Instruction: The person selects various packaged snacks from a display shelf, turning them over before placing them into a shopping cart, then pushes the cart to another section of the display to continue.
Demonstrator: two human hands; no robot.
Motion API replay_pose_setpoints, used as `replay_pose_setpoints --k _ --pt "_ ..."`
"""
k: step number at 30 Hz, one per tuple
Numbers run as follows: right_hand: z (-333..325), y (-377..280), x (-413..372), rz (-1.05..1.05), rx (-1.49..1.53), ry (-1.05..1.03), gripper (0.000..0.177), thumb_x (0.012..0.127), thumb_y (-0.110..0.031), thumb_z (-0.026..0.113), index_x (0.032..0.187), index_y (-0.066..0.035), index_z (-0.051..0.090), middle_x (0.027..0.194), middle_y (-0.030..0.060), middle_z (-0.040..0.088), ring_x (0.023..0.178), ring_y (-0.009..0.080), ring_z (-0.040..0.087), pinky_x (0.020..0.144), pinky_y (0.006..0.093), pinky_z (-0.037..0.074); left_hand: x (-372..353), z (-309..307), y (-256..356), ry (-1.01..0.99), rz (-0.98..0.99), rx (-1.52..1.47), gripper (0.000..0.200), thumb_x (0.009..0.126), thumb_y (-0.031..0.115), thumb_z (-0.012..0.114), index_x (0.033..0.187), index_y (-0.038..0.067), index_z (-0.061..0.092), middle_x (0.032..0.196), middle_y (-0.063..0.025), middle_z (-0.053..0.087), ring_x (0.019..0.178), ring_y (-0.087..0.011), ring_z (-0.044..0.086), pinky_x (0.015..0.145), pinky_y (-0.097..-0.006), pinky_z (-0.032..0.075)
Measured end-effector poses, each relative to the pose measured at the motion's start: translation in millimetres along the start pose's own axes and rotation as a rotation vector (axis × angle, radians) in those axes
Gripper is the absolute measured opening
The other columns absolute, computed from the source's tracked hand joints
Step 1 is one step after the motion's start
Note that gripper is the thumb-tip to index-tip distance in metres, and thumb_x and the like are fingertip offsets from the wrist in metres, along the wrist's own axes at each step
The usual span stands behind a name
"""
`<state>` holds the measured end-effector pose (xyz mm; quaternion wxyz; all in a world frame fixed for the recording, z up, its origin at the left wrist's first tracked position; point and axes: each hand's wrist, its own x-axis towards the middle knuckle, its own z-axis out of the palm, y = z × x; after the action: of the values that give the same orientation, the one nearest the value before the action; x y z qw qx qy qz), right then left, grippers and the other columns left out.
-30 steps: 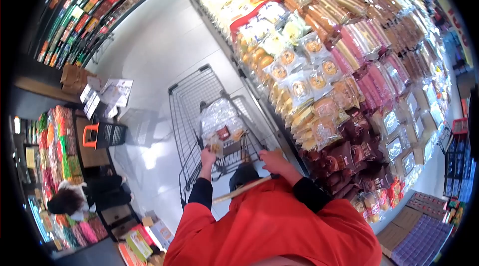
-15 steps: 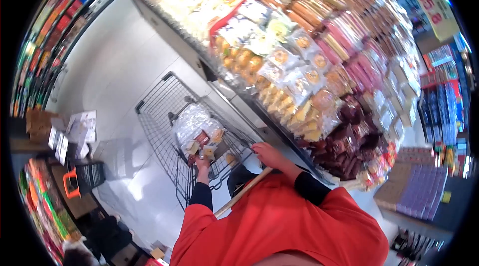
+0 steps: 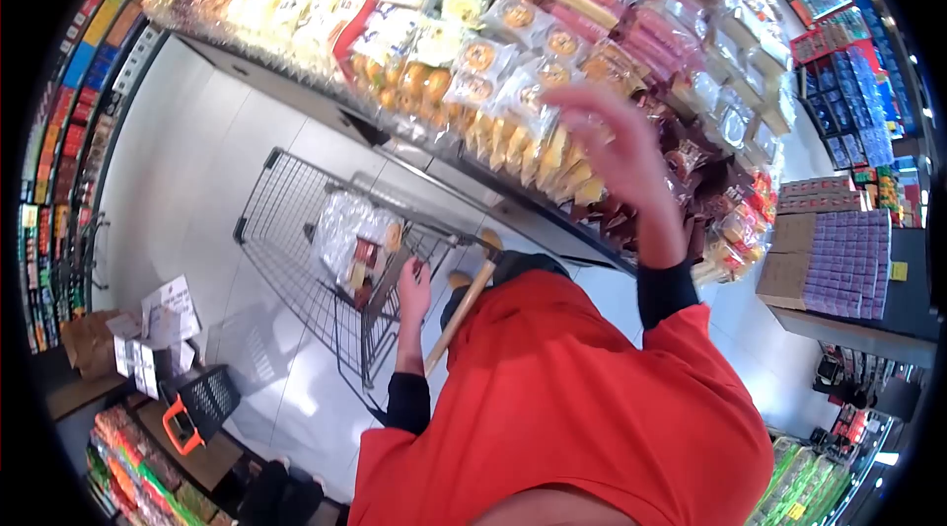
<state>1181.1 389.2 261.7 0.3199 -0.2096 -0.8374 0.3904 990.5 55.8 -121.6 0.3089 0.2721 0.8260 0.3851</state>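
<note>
My right hand (image 3: pixel 612 146) is lifted over the display of packaged baked snacks, blurred by motion, with its fingers stretched apart and nothing visible in them. Beneath and beside it lie wrapped round pastries (image 3: pixel 562 42), yellow wedge-shaped packs (image 3: pixel 538 153) and dark maroon packets (image 3: pixel 691 156). My left hand (image 3: pixel 414 289) hovers over the near end of the wire shopping cart (image 3: pixel 286 215), fingers loosely bent and no item visible in them. Inside the cart are a clear plastic bag (image 3: pixel 345 225) and small red-and-cream packs (image 3: pixel 365 255).
A light wooden-looking bar (image 3: pixel 461 319) crosses in front of my body. On the left stand a dark basket with an orange handle (image 3: pixel 202 403) and cardboard with papers (image 3: pixel 148 334). Stacked purple boxes (image 3: pixel 843 264) stand at right. Shelves (image 3: pixel 64 146) line the far left.
My right hand has risen from the cart's handle side to above the snack display. The left hand has drawn back from the packs in the cart. The view has turned and shifted.
</note>
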Motion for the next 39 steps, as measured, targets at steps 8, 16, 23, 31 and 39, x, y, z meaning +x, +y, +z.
replay_pose_setpoints --k 8,16,23,31,39 --pt "-132 -80 27 -0.723 0.654 0.053 0.026 0.103 -0.019 0.050 0.107 0.004 0.061 0.129 0.0195 0.064 0.104 0.0222 0.064 0.092 0.0351 0.051 -21 -10 36 0.118 0.062 0.273 0.051 0.098 0.033 0.062 0.139 0.003 0.054 0.130 -0.0195 0.063 0.125 -0.0367 0.056 0.109 -0.0494 0.036" --pt "-139 -120 45 -0.855 0.769 -0.145 0.032 0.104 -0.022 0.048 0.119 0.006 0.055 0.134 0.0225 0.060 0.111 0.0254 0.062 0.099 0.0401 0.047 -12 -22 30 0.116 0.001 0.331 0.052 0.094 0.029 0.066 0.139 0.009 0.052 0.126 -0.0108 0.065 0.124 -0.0314 0.056 0.109 -0.0488 0.033" --pt "-134 -123 55 -0.881 0.820 -0.205 0.040 0.105 -0.024 0.047 0.129 0.008 0.050 0.138 0.0251 0.057 0.117 0.0281 0.060 0.105 0.0445 0.043 -10 -17 30 0.198 0.051 0.406 0.054 0.091 0.029 0.068 0.139 0.009 0.052 0.125 -0.0098 0.065 0.125 -0.0313 0.055 0.109 -0.0477 0.033" --pt "-126 -122 75 -0.896 0.897 -0.251 0.050 0.106 -0.027 0.045 0.140 0.010 0.044 0.143 0.0282 0.052 0.124 0.0313 0.058 0.112 0.0496 0.039 -15 -21 36 0.160 0.015 0.385 0.055 0.090 0.026 0.069 0.140 0.009 0.051 0.127 -0.0101 0.064 0.125 -0.0317 0.054 0.110 -0.0481 0.032" --pt "-141 -1 85 -0.153 -0.275 0.333 0.046 0.104 -0.030 0.060 0.144 -0.008 0.057 0.143 0.0118 0.061 0.130 0.0234 0.057 0.110 0.0357 0.041 -33 -2 36 0.410 0.232 0.357 0.053 0.088 0.018 0.069 0.137 0.005 0.053 0.130 -0.0190 0.059 0.124 -0.0381 0.053 0.109 -0.0510 0.035"
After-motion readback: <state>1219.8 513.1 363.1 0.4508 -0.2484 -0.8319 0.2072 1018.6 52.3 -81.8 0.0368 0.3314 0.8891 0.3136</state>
